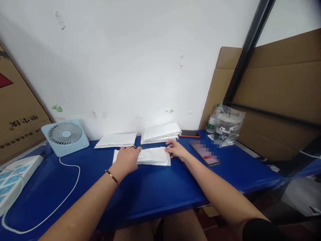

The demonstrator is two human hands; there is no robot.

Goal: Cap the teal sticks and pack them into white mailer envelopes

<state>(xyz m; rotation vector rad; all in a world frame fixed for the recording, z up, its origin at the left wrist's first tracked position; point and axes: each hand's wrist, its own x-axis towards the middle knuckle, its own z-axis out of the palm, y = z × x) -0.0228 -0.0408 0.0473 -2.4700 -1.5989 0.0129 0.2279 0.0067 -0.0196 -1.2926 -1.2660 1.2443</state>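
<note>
I see my left hand [126,159] lying open on a flat white pouch [153,156] mid-way along the blue table [150,192], my right hand [177,149] curled at its end, grip unclear, below a white wall [125,60].

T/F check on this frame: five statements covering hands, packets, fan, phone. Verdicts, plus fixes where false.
1. The left hand and right hand both touch one white packet on the blue table. True.
2. The fan stands right of the hands. False: the fan stands to their left, against the wall.
3. Behind the hands lie more white packets, a left stack and a right stack. True.
4. The left wrist is bare. False: it wears a thin bracelet.
5. The lit phone lies beside the fan. False: the phone lies right of the right hand.
</note>
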